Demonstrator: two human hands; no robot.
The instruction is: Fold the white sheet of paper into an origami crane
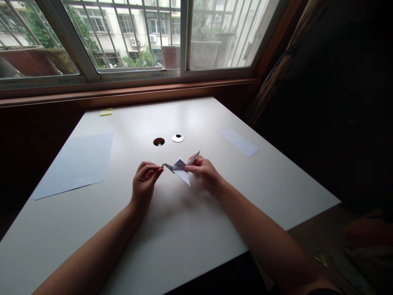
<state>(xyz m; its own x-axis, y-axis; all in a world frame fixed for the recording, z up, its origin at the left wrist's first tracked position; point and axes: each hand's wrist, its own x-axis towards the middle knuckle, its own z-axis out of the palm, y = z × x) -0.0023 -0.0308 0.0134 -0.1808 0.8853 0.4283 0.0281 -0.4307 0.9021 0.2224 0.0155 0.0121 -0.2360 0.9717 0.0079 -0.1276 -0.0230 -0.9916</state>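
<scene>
A small folded white paper figure, shaped like a crane with pointed wings, is held just above the white table. My left hand pinches its thin pointed tip at the left end with thumb and forefinger. On the right side of the figure, my right hand grips the body and the upward-pointing narrow flap. Both hands are closed on the paper.
A white sheet of paper lies at the left of the table. A smaller paper strip lies at the right. A cable hole and its round cap sit mid-table. Yellow sticky notes lie at the far left corner below the window.
</scene>
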